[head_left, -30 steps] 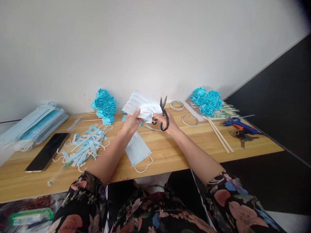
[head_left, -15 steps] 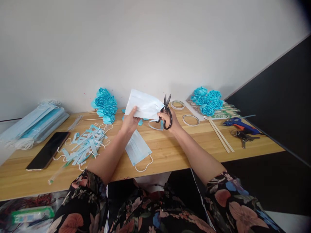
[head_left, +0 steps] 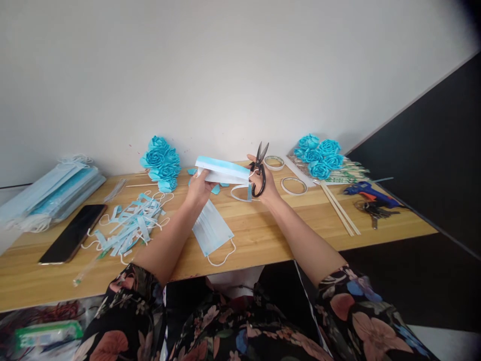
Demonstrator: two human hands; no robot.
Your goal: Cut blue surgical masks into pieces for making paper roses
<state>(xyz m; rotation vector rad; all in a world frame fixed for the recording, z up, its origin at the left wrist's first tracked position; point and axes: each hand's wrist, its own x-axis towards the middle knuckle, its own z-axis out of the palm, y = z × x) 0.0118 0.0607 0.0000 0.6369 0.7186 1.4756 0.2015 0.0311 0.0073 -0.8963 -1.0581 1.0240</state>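
My left hand (head_left: 200,188) pinches the left end of a light blue face mask (head_left: 223,170), held flat and edge-on above the wooden table (head_left: 263,230). My right hand (head_left: 267,186) grips black scissors (head_left: 259,170) with the blades pointing up, and its fingers also touch the mask's right end. A cut strip with an ear loop (head_left: 240,193) hangs just under the mask. A second face mask (head_left: 211,230) lies on the table below my left forearm.
Cut mask strips (head_left: 128,228) and a black phone (head_left: 73,233) lie at left, beside a stack of masks (head_left: 48,193). Blue paper roses (head_left: 161,160) and another bunch (head_left: 319,155) sit by the wall. Tape rolls (head_left: 293,186), wooden sticks (head_left: 340,208), glue gun (head_left: 366,193) at right.
The mask has been tipped from showing its broad white face to lying flat and edge-on, slightly lower. The scissors moved a little right and up with my right hand.
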